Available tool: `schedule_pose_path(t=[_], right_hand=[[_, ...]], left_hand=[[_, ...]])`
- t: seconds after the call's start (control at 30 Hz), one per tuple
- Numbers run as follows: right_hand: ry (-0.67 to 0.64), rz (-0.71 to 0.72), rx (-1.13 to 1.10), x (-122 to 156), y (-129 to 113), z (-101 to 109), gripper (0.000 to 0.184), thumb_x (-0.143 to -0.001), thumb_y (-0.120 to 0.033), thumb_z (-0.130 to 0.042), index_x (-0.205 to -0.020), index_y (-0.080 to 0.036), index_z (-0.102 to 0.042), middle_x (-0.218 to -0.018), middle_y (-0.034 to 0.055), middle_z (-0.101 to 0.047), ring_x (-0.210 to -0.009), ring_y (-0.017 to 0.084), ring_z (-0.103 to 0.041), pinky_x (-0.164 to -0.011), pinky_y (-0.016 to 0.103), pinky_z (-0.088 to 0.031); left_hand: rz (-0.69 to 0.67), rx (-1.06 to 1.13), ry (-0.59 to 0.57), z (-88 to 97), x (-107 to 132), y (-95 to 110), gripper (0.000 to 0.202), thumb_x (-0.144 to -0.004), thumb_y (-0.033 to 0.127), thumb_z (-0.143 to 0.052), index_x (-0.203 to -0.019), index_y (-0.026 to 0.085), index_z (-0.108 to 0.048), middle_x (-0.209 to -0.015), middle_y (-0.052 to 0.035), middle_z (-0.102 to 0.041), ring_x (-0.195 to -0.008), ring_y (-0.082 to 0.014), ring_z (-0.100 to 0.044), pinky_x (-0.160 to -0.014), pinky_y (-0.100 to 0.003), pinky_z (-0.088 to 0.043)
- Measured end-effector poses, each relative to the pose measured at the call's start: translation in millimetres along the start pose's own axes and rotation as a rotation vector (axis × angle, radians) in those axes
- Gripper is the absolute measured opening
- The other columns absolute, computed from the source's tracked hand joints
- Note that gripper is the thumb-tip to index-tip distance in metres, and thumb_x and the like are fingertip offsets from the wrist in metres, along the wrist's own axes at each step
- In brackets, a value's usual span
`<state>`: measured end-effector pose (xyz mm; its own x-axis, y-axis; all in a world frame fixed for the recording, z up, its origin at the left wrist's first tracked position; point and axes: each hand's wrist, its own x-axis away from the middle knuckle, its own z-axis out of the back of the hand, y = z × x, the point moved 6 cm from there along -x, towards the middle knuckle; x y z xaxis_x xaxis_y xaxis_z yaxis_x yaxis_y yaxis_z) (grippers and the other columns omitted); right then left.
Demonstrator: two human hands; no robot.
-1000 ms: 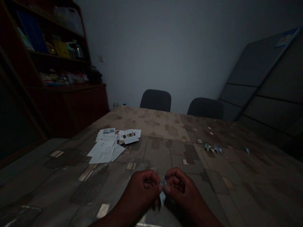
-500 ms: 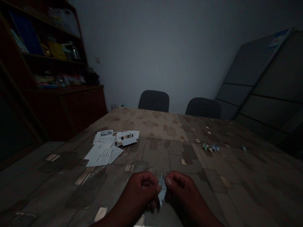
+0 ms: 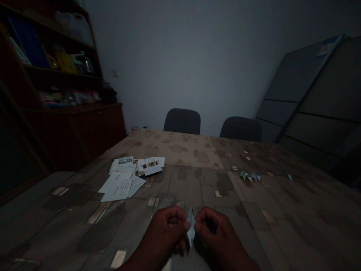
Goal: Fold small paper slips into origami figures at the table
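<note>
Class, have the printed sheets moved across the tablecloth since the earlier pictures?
No. The printed sheets lie in the same place against the pattern of the tablecloth; only the camera's view has shifted.

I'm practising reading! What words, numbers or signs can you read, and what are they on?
None are readable.
Printed paper sheets: lines of print, too small and blurred.
Blue-and-white sticker on the grey panel: too blurred.
Folded paper: too small to tell any writing.
</note>
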<state>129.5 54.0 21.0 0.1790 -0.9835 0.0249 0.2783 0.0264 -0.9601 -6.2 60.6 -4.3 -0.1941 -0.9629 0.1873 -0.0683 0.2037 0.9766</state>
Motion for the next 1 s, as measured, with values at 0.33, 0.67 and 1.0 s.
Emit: schedule_pose_path(t=[0.33,0.67,1.0], right_hand=[[-0.006,-0.001,0.022,0.2,-0.1,-1.6,0.021,-0.070,-0.038,-0.053,-0.065,-0.018,-0.053,-0.059,-0.0016,-0.046,-0.057,0.015,-0.040,-0.053,0.027,-0.029],[-0.073,-0.020,-0.217,-3.0,9.3,-4.7,0.036,-0.074,-0.050,-0.068,-0.068,-0.017,-0.054,-0.060,-0.0033,-0.045,-0.057,0.013,-0.038,-0.054,0.024,-0.030],[0.010,0.039,-0.072,-2.9,9.9,-1.3,0.025,-0.076,-0.040,-0.058,-0.069,-0.017,-0.055,-0.060,-0.0028,-0.045,-0.059,0.014,-0.038,-0.054,0.025,-0.030]], left_hand=[[-0.044,-0.178,0.141,2.4,4.0,14.9,0.012,-0.056,0.020,-0.066,-0.052,0.019,-0.054,-0.042,0.0068,-0.052,-0.036,-0.0106,-0.051,-0.038,-0.020,-0.036],[0.097,0.115,-0.071,2.1,-5.1,-6.8,0.027,-0.062,0.033,-0.074,-0.061,0.019,-0.051,-0.040,0.0003,-0.065,-0.030,-0.0088,-0.053,-0.034,-0.016,-0.033],[-0.022,-0.014,-0.047,4.3,-4.9,0.1,0.023,-0.067,0.035,-0.069,-0.063,0.018,-0.054,-0.040,0.0030,-0.060,-0.033,-0.0088,-0.050,-0.038,-0.017,-0.030]])
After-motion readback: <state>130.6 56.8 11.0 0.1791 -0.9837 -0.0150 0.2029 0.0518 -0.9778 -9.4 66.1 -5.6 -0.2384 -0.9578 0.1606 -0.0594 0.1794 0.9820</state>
